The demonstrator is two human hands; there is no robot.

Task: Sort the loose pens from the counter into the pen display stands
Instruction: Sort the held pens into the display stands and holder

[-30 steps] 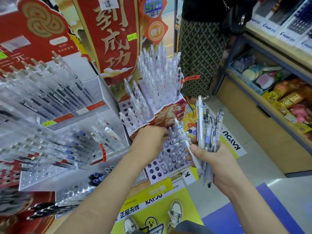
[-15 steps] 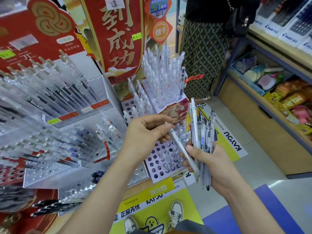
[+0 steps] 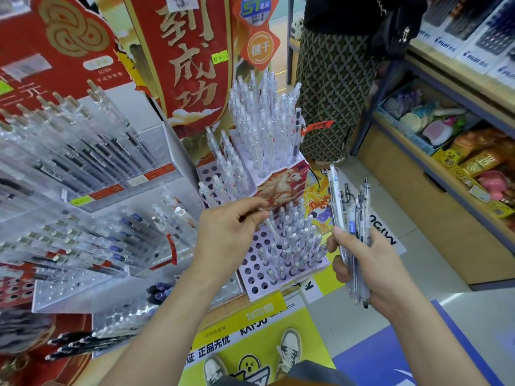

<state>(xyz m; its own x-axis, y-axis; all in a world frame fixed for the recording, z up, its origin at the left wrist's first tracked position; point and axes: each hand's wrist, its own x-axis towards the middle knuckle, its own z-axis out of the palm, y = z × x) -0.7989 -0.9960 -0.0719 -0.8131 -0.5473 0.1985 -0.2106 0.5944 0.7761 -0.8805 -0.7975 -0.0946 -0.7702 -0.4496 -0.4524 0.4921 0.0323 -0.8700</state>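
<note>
My left hand (image 3: 228, 232) pinches a single clear pen (image 3: 269, 225), whose tip points down over the white holed display stand (image 3: 257, 277). That stand's front tier has several pens standing in its holes and several bare holes on its left side. My right hand (image 3: 362, 263) grips a bundle of clear pens (image 3: 352, 218) upright, to the right of the stand. A taller tier of clear pens (image 3: 264, 126) rises behind.
Acrylic racks of pens (image 3: 83, 162) fill the left. A red cardboard sign (image 3: 189, 59) stands behind the stand. A person in a patterned skirt (image 3: 331, 87) stands at the back. Shelves of goods (image 3: 446, 140) line the right. Dark pens (image 3: 83, 344) lie at lower left.
My left hand took one pen out of the bundle in my right hand and carried it left, over the holed stand. The right hand kept the rest.
</note>
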